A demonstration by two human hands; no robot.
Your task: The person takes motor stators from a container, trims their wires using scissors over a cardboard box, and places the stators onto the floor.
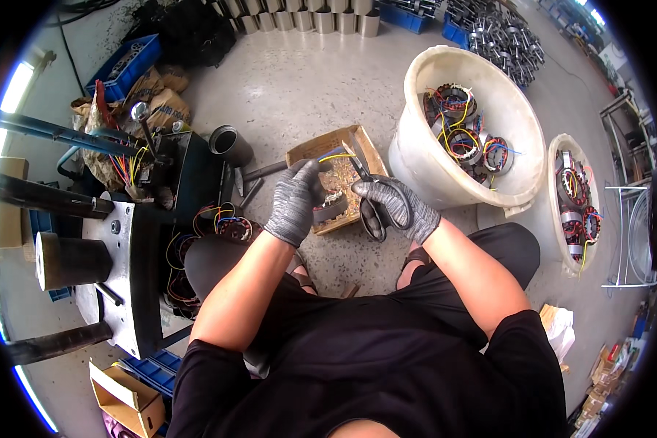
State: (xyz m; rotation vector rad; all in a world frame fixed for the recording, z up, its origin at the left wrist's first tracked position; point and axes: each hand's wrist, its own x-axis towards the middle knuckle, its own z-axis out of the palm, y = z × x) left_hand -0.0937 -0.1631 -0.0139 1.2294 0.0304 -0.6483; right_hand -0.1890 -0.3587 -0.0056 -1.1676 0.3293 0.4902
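Note:
My left hand (296,203), in a grey glove, grips a round motor stator (331,205) with coloured wires sticking up from it; a yellow wire (334,156) arcs over the top. My right hand (400,207), also gloved, holds black-handled scissors (368,196) whose blades point up at those wires. Both hands hover over a shallow cardboard box (371,155) lying on the floor and filled with small clippings.
Two large white tubs (425,169) (593,162) of wired stators stand at the right. A metal press stand (133,257) with black cylinders is at the left. A hammer (258,174) and a grey tube (229,143) lie by the box. Blue crates and metal parts line the far floor.

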